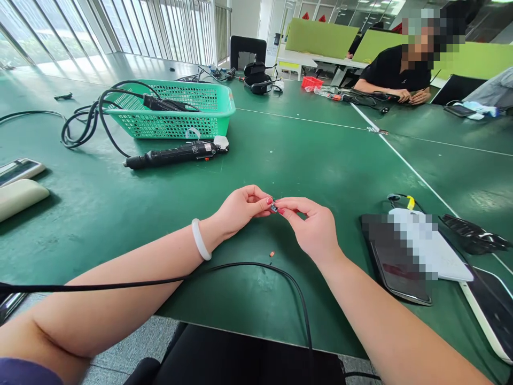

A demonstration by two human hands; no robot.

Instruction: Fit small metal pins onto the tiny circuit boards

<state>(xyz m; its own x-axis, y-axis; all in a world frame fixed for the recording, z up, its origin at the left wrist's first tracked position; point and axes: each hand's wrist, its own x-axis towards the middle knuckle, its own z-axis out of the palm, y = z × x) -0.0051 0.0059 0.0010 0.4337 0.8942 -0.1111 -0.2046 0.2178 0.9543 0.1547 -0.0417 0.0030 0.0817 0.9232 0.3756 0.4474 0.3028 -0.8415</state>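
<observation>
Between my two hands, above the green table (256,155), is a tiny dark and silvery part (274,207), too small for me to name. My left hand (246,208), with a white band on the wrist, pinches it from the left with thumb and fingers. From the right, my right hand (312,222) pinches the same part between thumb and forefinger. A small orange piece (272,254) lies on the table just below my hands. Several dark specks lie close to it.
A black electric screwdriver (176,154) lies before a green basket (180,125) with a coiled black cable. A black cable (240,264) crosses over my left forearm. At right lie a dark phone (395,267) and a white object (433,243). Another person (396,69) sits far right.
</observation>
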